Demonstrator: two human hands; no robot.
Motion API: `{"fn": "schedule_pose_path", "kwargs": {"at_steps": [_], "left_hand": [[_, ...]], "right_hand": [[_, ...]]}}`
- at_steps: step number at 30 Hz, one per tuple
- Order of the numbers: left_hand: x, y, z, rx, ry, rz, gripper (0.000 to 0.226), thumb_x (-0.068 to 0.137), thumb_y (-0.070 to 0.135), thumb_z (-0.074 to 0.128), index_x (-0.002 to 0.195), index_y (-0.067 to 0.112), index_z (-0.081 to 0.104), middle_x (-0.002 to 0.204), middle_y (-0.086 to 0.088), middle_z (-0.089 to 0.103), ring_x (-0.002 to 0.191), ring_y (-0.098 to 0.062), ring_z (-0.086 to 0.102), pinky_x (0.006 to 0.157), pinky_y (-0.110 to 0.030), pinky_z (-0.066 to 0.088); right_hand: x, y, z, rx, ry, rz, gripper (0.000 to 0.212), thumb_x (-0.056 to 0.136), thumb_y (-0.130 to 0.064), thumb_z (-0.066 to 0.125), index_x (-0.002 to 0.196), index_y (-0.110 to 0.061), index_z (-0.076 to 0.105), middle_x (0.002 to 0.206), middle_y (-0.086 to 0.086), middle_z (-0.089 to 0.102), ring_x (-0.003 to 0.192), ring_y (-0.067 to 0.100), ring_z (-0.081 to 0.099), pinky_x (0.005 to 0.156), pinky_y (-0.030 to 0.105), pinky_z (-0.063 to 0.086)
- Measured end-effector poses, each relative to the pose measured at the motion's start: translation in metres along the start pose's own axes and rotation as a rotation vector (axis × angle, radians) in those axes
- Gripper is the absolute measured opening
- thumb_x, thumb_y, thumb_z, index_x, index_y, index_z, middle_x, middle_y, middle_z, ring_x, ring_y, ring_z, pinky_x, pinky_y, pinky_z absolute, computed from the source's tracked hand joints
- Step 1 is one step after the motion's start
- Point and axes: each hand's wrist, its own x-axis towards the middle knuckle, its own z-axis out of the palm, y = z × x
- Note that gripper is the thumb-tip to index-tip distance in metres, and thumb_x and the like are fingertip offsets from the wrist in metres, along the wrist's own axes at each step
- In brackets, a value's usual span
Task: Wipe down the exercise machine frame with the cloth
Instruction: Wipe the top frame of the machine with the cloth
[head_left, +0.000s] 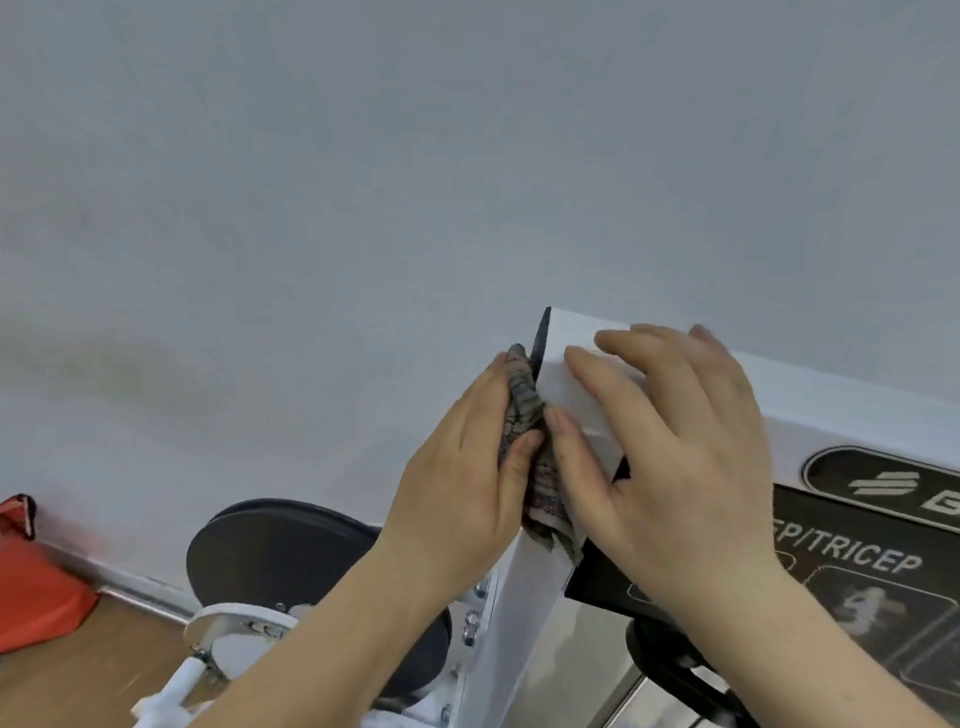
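Observation:
The white exercise machine frame (524, 597) rises from the bottom centre to a top corner at the middle right. A grey patterned cloth (522, 410) is pressed against the frame's left edge. My left hand (462, 467) holds the cloth there, thumb over it and fingers behind. My right hand (670, 457) lies on the frame's front face next to the cloth, fingers fairly straight across the white panel, thumb touching the cloth's edge.
A black label panel (857, 566) reading "TRICEP" sits on the machine at the right. A black pulley wheel (280, 556) with white brackets is at lower left. A red object (31, 577) lies on the wooden floor (88, 670) by the pale wall (363, 182).

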Motion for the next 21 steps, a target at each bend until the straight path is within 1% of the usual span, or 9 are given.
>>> {"fn": "schedule_pose_path", "kwargs": {"at_steps": [3,5,7,9,10,12,14,17,21], "left_hand": [[-0.016,-0.004,0.011,-0.257,-0.083,-0.069,0.051,0.108,0.039,0.036,0.156,0.022,0.034,0.149,0.012,0.05,0.136,-0.007,0.05,0.107,-0.03,0.045],[-0.025,-0.008,0.021,-0.33,-0.136,-0.091,0.049,0.108,0.038,0.038,0.155,0.028,0.034,0.146,0.016,0.051,0.133,-0.005,0.051,0.108,-0.029,0.045],[-0.037,-0.02,0.028,-0.357,-0.18,-0.102,0.055,0.107,0.047,0.037,0.158,0.039,0.02,0.154,0.021,0.042,0.138,0.001,0.045,0.112,-0.028,0.042],[-0.049,-0.033,0.037,-0.382,-0.226,-0.095,0.063,0.104,0.056,0.034,0.158,0.048,0.002,0.165,0.02,0.026,0.146,0.003,0.034,0.119,-0.033,0.036],[-0.055,-0.039,0.042,-0.398,-0.24,-0.082,0.066,0.104,0.055,0.034,0.158,0.046,-0.003,0.168,0.018,0.019,0.15,0.0,0.026,0.122,-0.037,0.032],[-0.072,-0.047,0.054,-0.405,-0.24,-0.03,0.071,0.106,0.045,0.039,0.162,0.03,-0.002,0.171,0.009,0.009,0.157,-0.01,0.013,0.126,-0.045,0.023],[-0.084,-0.054,0.065,-0.374,-0.237,0.004,0.074,0.106,0.038,0.043,0.163,0.024,-0.002,0.172,0.001,0.005,0.159,-0.017,0.007,0.127,-0.048,0.02],[-0.073,-0.063,0.064,-0.331,-0.249,0.043,0.079,0.104,0.043,0.047,0.163,0.03,-0.003,0.172,0.001,0.003,0.158,-0.014,0.005,0.128,-0.04,0.018],[-0.047,-0.058,0.062,-0.337,-0.227,0.068,0.084,0.099,0.048,0.053,0.162,0.03,0.001,0.172,0.006,0.006,0.157,-0.007,0.006,0.127,-0.027,0.016]], "right_hand": [[-0.038,-0.012,0.011,-0.153,0.044,0.074,0.053,0.097,-0.031,0.069,0.14,-0.003,0.06,0.148,0.024,0.051,0.142,0.044,0.042,0.12,0.067,0.025],[-0.066,-0.018,0.017,-0.193,0.016,0.172,0.061,0.097,-0.029,0.07,0.147,0.0,0.05,0.154,0.026,0.038,0.147,0.047,0.033,0.121,0.067,0.023],[-0.09,-0.023,0.02,-0.201,-0.023,0.217,0.065,0.097,-0.028,0.071,0.147,0.005,0.047,0.155,0.027,0.031,0.148,0.049,0.029,0.119,0.069,0.024],[-0.104,-0.023,0.02,-0.214,-0.042,0.229,0.069,0.095,-0.028,0.072,0.147,0.009,0.044,0.155,0.027,0.027,0.148,0.051,0.027,0.118,0.07,0.025],[-0.108,-0.022,0.02,-0.226,-0.049,0.239,0.072,0.095,-0.028,0.072,0.147,0.01,0.042,0.156,0.028,0.026,0.148,0.052,0.025,0.118,0.07,0.025],[-0.114,-0.016,0.022,-0.25,-0.077,0.261,0.075,0.096,-0.029,0.071,0.15,0.012,0.037,0.159,0.031,0.021,0.151,0.052,0.019,0.118,0.071,0.024],[-0.119,-0.011,0.024,-0.279,-0.102,0.258,0.077,0.099,-0.032,0.068,0.152,0.012,0.033,0.16,0.032,0.018,0.153,0.052,0.014,0.119,0.072,0.021],[-0.123,-0.008,0.027,-0.299,-0.098,0.231,0.076,0.101,-0.035,0.063,0.153,0.009,0.029,0.16,0.032,0.017,0.153,0.052,0.013,0.119,0.071,0.02],[-0.124,-0.002,0.033,-0.292,-0.063,0.223,0.069,0.105,-0.033,0.056,0.154,0.006,0.028,0.16,0.029,0.018,0.153,0.051,0.013,0.119,0.072,0.02]]}}
